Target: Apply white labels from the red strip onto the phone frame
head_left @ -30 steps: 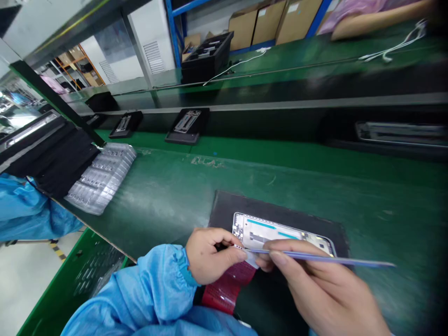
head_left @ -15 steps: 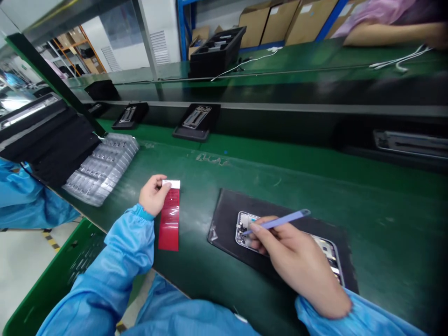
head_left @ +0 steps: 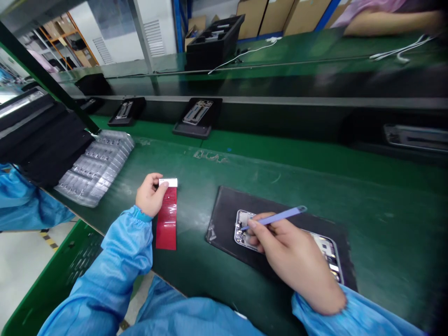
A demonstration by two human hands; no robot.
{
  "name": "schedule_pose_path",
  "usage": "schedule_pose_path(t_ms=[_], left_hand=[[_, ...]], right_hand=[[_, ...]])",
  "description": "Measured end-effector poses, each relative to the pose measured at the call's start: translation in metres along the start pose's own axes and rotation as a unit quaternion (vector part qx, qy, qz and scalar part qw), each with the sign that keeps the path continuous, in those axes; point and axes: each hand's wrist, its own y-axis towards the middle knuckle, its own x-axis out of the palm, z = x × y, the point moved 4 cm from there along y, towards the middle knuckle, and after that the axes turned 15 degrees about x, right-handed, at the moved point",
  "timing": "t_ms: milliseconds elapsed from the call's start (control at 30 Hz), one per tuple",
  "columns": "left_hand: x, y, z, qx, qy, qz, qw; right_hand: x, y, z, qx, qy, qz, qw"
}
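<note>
Head view: left grip (head_left: pixel 150 195) pinched on red strip (head_left: pixel 167 228); right grip (head_left: pixel 297 256) clamped round purple tool (head_left: pixel 282 215).

Site is presenting as an electronics assembly workshop: an opened phone (head_left: pixel 327 252) is lying by the near edge of the bench (head_left: pixel 259 170), similar frames (head_left: pixel 198 112) are lining its far edge, cartons (head_left: pixel 271 18) are standing at a blue rack (head_left: pixel 179 28), striped tape (head_left: pixel 49 240) is marking the floor (head_left: pixel 21 266).

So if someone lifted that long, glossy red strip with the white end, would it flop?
The long, glossy red strip with the white end would probably flop, as it looks thin as film. It is likely light, being so flat. Its shine hints it might slide if pushed across the smooth green tabletop.
</note>
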Motion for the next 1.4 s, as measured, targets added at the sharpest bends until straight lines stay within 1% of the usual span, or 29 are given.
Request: schedule_pose_path(t_ms=[67,133,233,300,400,500,600,700,800,933,1033,1133,1333,1400], left_hand=[[0.000,0.000,0.002,0.002,0.007,0.000,1.000],[0.000,-0.001,0.003,0.004,0.012,-0.001,1.000],[0.000,-0.001,0.006,0.006,0.021,-0.002,1.000],[-0.001,-0.001,0.007,0.007,0.028,-0.002,1.000],[-0.002,-0.001,0.010,0.009,0.038,-0.003,0.999],[-0.002,-0.001,0.011,0.010,0.046,-0.004,0.999],[-0.002,-0.001,0.012,0.012,0.051,-0.004,0.999],[-0.002,-0.002,0.013,0.013,0.055,-0.004,0.998],[-0.002,-0.002,0.014,0.015,0.057,-0.005,0.998],[-0.002,-0.002,0.015,0.017,0.060,-0.006,0.998],[-0.002,-0.003,0.016,0.017,0.063,-0.006,0.998],[-0.002,-0.003,0.014,0.017,0.066,-0.006,0.998],[-0.001,-0.004,0.011,0.019,0.072,-0.008,0.997],[-0.001,-0.004,0.010,0.020,0.074,-0.008,0.997]], right_hand=[[0.000,-0.002,-0.001,-0.034,-0.011,0.018,0.999],[0.000,-0.006,-0.004,-0.101,-0.034,0.055,0.993],[-0.001,-0.015,-0.010,-0.218,-0.078,0.127,0.965],[-0.001,-0.020,-0.011,-0.258,-0.094,0.153,0.949],[-0.001,-0.022,-0.009,-0.258,-0.089,0.149,0.951],[-0.002,-0.020,-0.006,-0.236,-0.067,0.131,0.961],[-0.001,-0.016,-0.005,-0.199,-0.061,0.106,0.972],[0.001,-0.014,-0.005,-0.183,-0.068,0.099,0.976],[0.003,-0.017,-0.007,-0.227,-0.090,0.118,0.962],[0.007,-0.030,-0.011,-0.329,-0.147,0.152,0.920],[0.007,-0.037,-0.014,-0.372,-0.155,0.181,0.897],[0.005,-0.038,-0.013,-0.378,-0.141,0.179,0.897],[0.002,-0.030,-0.009,-0.328,-0.120,0.162,0.923],[0.002,-0.030,-0.009,-0.324,-0.120,0.150,0.926]])
